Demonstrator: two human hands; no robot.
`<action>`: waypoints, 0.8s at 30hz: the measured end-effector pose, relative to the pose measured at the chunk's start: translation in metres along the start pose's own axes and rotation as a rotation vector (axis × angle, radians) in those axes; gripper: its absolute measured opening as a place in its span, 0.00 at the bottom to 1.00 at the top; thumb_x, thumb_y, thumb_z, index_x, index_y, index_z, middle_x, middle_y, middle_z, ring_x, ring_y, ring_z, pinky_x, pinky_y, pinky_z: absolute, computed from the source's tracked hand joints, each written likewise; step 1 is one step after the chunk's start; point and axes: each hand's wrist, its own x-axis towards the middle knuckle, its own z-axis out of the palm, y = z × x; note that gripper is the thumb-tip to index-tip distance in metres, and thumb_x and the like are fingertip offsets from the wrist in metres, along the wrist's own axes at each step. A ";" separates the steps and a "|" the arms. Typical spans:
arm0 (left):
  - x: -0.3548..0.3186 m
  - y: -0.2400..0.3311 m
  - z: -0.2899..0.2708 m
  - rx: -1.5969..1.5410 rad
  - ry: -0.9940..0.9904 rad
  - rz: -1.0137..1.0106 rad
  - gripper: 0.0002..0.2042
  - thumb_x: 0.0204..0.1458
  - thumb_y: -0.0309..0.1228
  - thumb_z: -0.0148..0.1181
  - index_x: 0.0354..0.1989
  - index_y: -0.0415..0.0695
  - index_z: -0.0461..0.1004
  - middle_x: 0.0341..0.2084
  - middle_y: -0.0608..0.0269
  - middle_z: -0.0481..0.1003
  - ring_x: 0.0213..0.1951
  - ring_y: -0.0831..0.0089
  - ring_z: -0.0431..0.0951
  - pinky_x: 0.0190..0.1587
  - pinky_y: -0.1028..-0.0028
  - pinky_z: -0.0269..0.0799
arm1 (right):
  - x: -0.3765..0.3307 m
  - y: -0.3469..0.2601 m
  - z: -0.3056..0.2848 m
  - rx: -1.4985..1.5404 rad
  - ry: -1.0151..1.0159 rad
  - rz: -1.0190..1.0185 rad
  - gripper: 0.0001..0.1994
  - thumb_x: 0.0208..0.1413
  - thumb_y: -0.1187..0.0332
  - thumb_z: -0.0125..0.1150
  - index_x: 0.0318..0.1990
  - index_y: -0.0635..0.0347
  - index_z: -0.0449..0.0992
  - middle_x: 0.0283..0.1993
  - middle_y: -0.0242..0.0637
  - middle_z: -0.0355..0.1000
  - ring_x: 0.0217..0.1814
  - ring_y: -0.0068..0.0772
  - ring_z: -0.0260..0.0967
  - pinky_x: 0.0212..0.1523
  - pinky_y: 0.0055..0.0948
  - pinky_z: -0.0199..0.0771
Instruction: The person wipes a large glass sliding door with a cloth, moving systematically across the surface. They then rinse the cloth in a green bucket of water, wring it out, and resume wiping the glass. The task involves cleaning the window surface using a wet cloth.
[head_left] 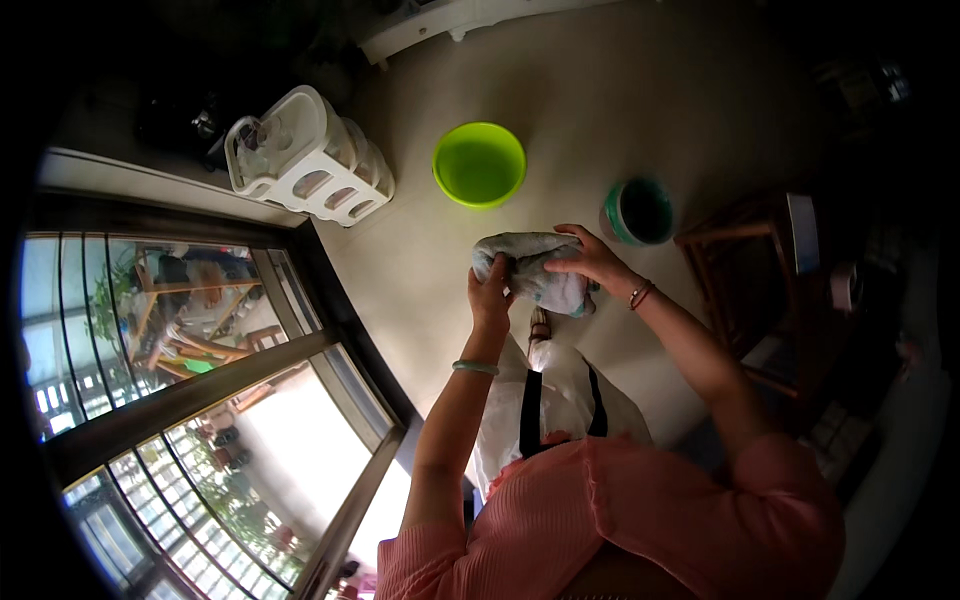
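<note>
A bunched, pale grey cloth [535,262] hangs in the air between my two hands, in front of my body. My left hand [491,292] grips its left side, thumb on top and fingers curled beneath. On the far right side of the cloth my right hand [590,258] holds on, with its fingers bent over the edge. A looser end with green and pinkish patches droops below the right hand. Beyond the cloth, a bright green basin [479,166] stands on the floor; nothing can be made out inside it.
A dark green bucket [642,212] stands right of the basin. Far left is a white plastic shelf rack [330,170] holding items. A barred window [200,400] runs along the left. A wooden chair [735,290] stands at the right, in shadow. My shoe [540,325] shows below the cloth.
</note>
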 end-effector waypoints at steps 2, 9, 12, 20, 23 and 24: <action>0.027 0.008 0.007 0.019 0.054 -0.032 0.17 0.57 0.43 0.66 0.50 0.54 0.69 0.38 0.72 0.74 0.39 0.76 0.72 0.38 0.67 0.73 | 0.040 -0.008 -0.015 -0.198 -0.075 -0.057 0.40 0.47 0.69 0.74 0.68 0.61 0.59 0.58 0.43 0.72 0.58 0.33 0.71 0.58 0.31 0.71; 0.142 0.027 0.023 0.042 0.124 -0.093 0.19 0.58 0.48 0.64 0.52 0.55 0.70 0.41 0.73 0.73 0.42 0.78 0.70 0.40 0.68 0.75 | 0.192 -0.006 -0.040 -0.403 -0.017 -0.042 0.32 0.46 0.74 0.69 0.62 0.62 0.68 0.58 0.40 0.71 0.58 0.31 0.71 0.57 0.30 0.72; 0.210 0.023 0.023 0.098 0.170 -0.174 0.19 0.58 0.48 0.64 0.52 0.54 0.69 0.40 0.72 0.73 0.40 0.78 0.72 0.39 0.68 0.76 | 0.264 0.026 -0.049 -0.342 0.017 0.020 0.31 0.47 0.74 0.70 0.61 0.63 0.69 0.57 0.39 0.72 0.57 0.30 0.71 0.57 0.29 0.72; 0.393 -0.013 0.000 0.127 0.312 -0.204 0.18 0.59 0.41 0.63 0.52 0.48 0.67 0.32 0.66 0.73 0.25 0.75 0.73 0.26 0.73 0.79 | 0.462 0.101 -0.055 -0.487 0.030 0.098 0.29 0.45 0.68 0.72 0.58 0.62 0.73 0.58 0.48 0.74 0.58 0.43 0.74 0.57 0.34 0.73; 0.451 -0.038 -0.001 0.085 0.366 -0.141 0.27 0.60 0.36 0.60 0.64 0.46 0.56 0.38 0.59 0.73 0.26 0.73 0.76 0.22 0.71 0.80 | 0.528 0.152 -0.055 -0.527 0.046 0.002 0.29 0.45 0.69 0.73 0.57 0.60 0.73 0.56 0.48 0.74 0.59 0.48 0.72 0.58 0.39 0.72; 0.470 -0.046 -0.003 0.071 0.384 -0.117 0.31 0.61 0.34 0.59 0.69 0.46 0.52 0.40 0.56 0.72 0.26 0.72 0.77 0.21 0.70 0.80 | 0.547 0.174 -0.057 -0.552 0.045 -0.027 0.29 0.44 0.69 0.73 0.58 0.60 0.73 0.56 0.49 0.74 0.60 0.49 0.72 0.59 0.39 0.72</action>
